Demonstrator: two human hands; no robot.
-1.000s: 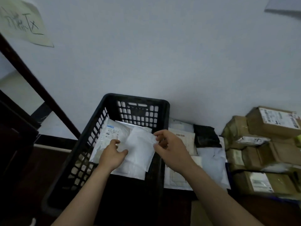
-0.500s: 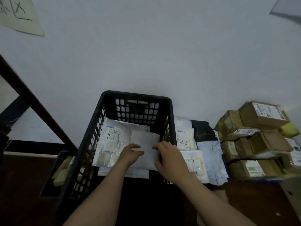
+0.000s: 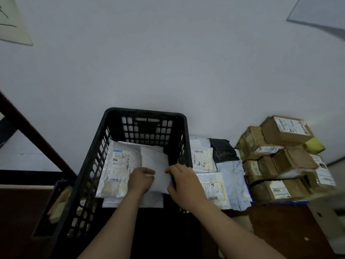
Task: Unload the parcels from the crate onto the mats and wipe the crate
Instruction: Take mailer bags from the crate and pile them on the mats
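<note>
Fingers (image 3: 149, 172) of our left hand (image 3: 141, 180) curl onto the near left edge of the plain white parcel (image 3: 155, 161). Those of our right hand (image 3: 183, 184) pinch its near right edge, so both hands hold this one parcel. It lies inside the black crate (image 3: 147, 114), stretching away from the fingers toward the crate's far wall.

Just left of the left fingers, also in the crate, lies a labelled parcel (image 3: 119, 169). We see a blue header strip and printed lines on its label, but the print is too small to read. More white parcels lie under both.

Right of the right fingers, outside the crate wall, lie flat mailers:
- a white mailer (image 3: 202, 156) with barcodes
- a black mailer (image 3: 223, 150)
- a grey mailer (image 3: 235, 176)
- a mailer with a yellow-bordered label (image 3: 214, 189)

Farther right, cardboard boxes (image 3: 285, 129) with white shipping labels are stacked. We cannot read any of this text.
</note>
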